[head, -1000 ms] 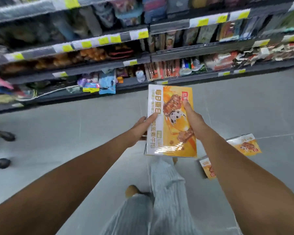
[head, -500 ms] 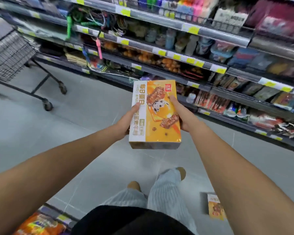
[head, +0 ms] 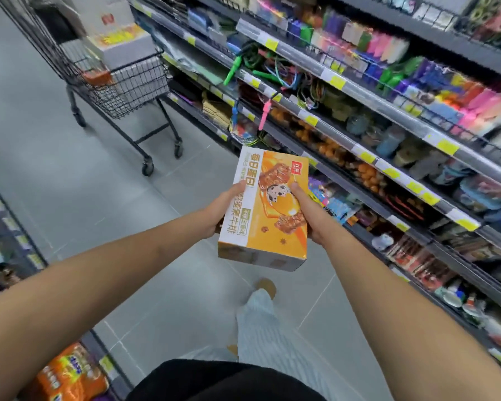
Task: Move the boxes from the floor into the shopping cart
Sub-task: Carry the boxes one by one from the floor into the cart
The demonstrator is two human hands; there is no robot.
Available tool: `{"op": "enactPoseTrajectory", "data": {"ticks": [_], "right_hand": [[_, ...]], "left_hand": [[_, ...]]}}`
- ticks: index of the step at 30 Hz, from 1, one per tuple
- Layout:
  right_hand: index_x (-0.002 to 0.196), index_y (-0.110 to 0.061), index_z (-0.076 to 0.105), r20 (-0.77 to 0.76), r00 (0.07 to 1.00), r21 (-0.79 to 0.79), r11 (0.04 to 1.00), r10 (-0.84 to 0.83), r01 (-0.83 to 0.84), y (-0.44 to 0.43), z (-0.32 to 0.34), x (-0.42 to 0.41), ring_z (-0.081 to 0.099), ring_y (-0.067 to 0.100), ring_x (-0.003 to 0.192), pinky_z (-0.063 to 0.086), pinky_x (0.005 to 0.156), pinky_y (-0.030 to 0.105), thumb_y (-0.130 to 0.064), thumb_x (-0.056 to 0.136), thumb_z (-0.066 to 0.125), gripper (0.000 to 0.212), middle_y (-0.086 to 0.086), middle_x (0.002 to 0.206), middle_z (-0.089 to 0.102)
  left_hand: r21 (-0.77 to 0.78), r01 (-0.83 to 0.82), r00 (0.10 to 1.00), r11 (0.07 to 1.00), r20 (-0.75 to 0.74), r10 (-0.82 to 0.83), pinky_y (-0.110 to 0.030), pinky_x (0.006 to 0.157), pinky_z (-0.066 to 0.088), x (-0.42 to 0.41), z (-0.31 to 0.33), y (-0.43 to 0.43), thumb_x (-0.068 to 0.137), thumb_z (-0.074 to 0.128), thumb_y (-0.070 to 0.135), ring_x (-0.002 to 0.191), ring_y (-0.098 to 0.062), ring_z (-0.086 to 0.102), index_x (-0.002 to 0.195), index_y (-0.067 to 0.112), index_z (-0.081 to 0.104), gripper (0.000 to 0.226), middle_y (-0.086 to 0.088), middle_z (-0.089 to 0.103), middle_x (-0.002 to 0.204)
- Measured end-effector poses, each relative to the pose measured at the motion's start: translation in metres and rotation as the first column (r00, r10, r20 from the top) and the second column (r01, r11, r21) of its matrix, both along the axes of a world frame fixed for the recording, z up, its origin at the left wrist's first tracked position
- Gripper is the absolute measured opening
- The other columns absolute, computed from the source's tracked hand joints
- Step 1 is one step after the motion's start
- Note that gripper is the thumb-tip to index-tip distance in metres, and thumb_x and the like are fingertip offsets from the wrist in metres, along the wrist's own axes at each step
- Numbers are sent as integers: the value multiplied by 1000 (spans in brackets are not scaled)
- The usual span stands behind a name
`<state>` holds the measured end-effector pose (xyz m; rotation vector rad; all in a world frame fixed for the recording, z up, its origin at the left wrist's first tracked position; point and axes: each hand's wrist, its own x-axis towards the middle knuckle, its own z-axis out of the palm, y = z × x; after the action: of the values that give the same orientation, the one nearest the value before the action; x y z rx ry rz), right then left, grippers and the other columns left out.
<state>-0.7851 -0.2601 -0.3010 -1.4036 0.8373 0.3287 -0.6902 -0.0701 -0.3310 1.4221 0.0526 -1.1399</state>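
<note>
Both hands (head: 223, 209) (head: 311, 215) in firm grip on orange box (head: 268, 215), shopping cart (head: 119, 82) ahead, shelves (head: 388, 134) alongside

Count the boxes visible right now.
3: one orange cardboard box held between both hands, and two pale boxes stacked in the black wire shopping cart. Others may be hidden.

An orange-and-white box (head: 265, 209) was held level above the grey floor, well short of the wire shopping cart (head: 122, 82), which already carried boxes.
</note>
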Motion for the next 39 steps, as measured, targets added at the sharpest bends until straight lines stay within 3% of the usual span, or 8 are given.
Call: {"op": "enactPoseTrajectory", "data": {"ticks": [6,9,14,19,23,28,34,39], "right_hand": [[114,-27,70,30,991,0,991,133,-133,17,-11,131,73,27,93,53,93,51,-78,68,60,70,4,102,76],[102,-25,71,42,975,9,975,220,-220,26,-10,205,75,23,84,57,86,43,-66,84,56,47,1,90,78],[99,-22,72,21,946,-7,947,322,-322,53,-5,316,73,28,89,56,89,48,-66,81,60,49,6,93,77],[114,-21,66,-7,910,24,910,414,-413,83,-1,399,74,20,68,56,53,29,-69,82,56,59,5,95,76],[119,-24,66,-4,889,53,887,459,-458,110,-3,465,73,31,90,56,84,54,-83,54,63,87,7,104,75],[129,-24,58,-52,907,38,909,417,-415,141,-26,554,73,33,91,58,76,54,-86,28,74,119,10,113,72],[121,-24,66,-46,926,-27,926,376,-377,190,-14,659,73,32,93,54,84,60,-87,47,65,97,9,109,74],[125,-21,61,-25,977,-55,976,210,-211,224,-6,735,71,34,91,56,78,57,-81,62,60,87,11,112,71]], "left_hand": [[17,-164,985,986,-56,165,-29,66,56,95,0,29,93,44,55,64,-18,71,89,16,63,44,-7,72,89],[37,-266,962,963,-46,267,-27,58,57,151,4,41,95,41,52,57,-16,70,86,17,61,41,-2,73,71],[54,-413,908,909,-47,416,-30,60,58,228,9,71,95,42,53,58,-18,71,85,17,63,43,-2,74,70],[-27,-558,830,830,-31,557,-36,75,57,287,10,104,96,41,48,70,-20,72,103,14,64,41,-7,75,87],[-28,-582,813,813,14,583,-32,77,57,337,11,133,97,41,46,73,-17,72,104,14,64,39,-5,75,91],[-26,-579,813,815,57,579,-30,76,56,413,9,167,98,38,46,72,-14,72,100,18,64,38,-1,75,87],[80,-526,850,847,92,519,-43,97,48,517,8,217,90,36,66,104,-23,67,116,22,64,58,-6,71,114],[162,-498,867,852,98,488,-33,81,50,603,23,251,92,38,61,91,-15,63,100,30,61,40,4,67,98]]}}
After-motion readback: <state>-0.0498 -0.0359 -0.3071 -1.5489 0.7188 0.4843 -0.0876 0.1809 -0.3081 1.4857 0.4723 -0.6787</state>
